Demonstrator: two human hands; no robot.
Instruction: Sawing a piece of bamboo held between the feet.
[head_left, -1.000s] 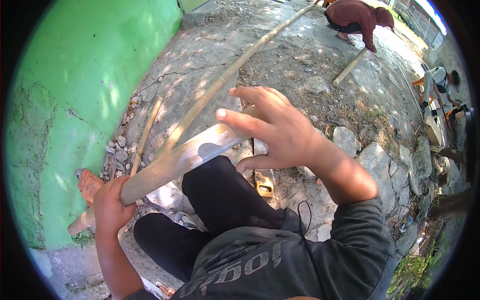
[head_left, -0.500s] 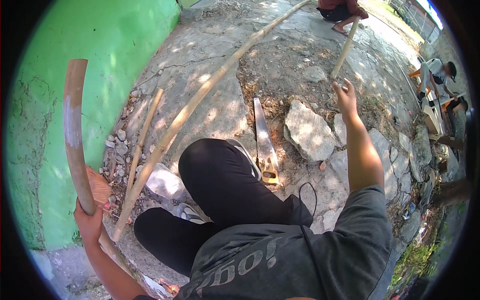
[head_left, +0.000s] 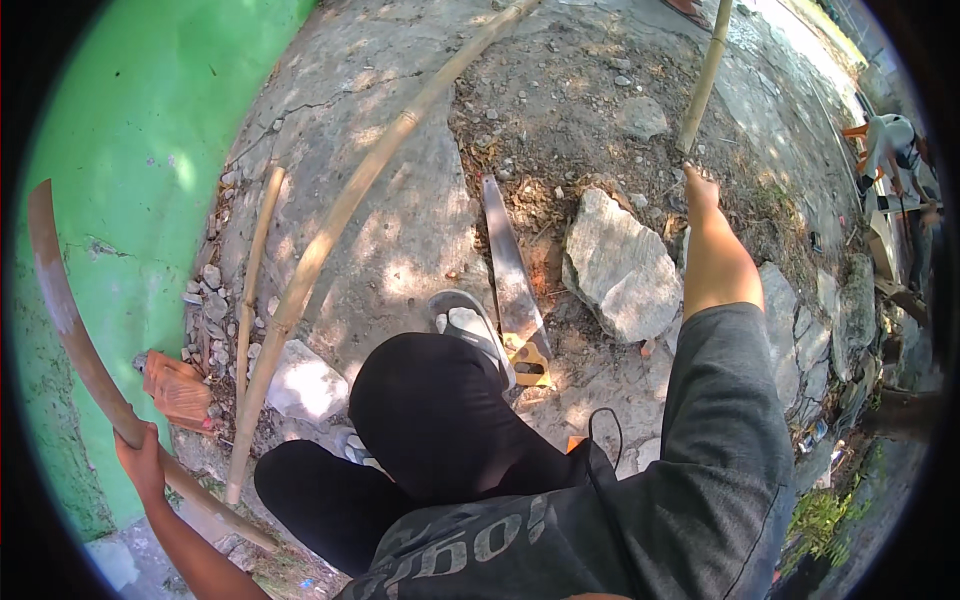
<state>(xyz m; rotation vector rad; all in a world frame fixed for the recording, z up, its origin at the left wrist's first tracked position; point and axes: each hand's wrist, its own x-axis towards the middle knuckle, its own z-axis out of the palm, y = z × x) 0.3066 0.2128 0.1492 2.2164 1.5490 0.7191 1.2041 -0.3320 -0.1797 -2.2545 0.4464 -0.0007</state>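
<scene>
My left hand [head_left: 143, 460] is closed around a grey-brown bamboo pole [head_left: 85, 365], which slants beside the green wall and has a pale patch on its upper part. My right arm stretches forward, and my right hand [head_left: 702, 190] is just below the lower end of a second bamboo pole [head_left: 708, 75]. Its fingers look bunched and foreshortened; contact with that pole is unclear. A handsaw [head_left: 515, 275] with a yellow handle lies on the ground by my sandalled foot [head_left: 472, 325].
A long bamboo pole [head_left: 345, 210] crosses the ground beside a short one [head_left: 258, 285]. A big broken slab [head_left: 620, 265] lies right of the saw. Terracotta pieces [head_left: 178, 390] sit by the green wall [head_left: 150, 190]. Another person [head_left: 890, 150] is at far right; a foot [head_left: 688, 12] shows at top.
My left hand has lowered and the pole in it leans further left. My right hand has come closer to the second pole's end, its fingers less spread. The view has tipped downward.
</scene>
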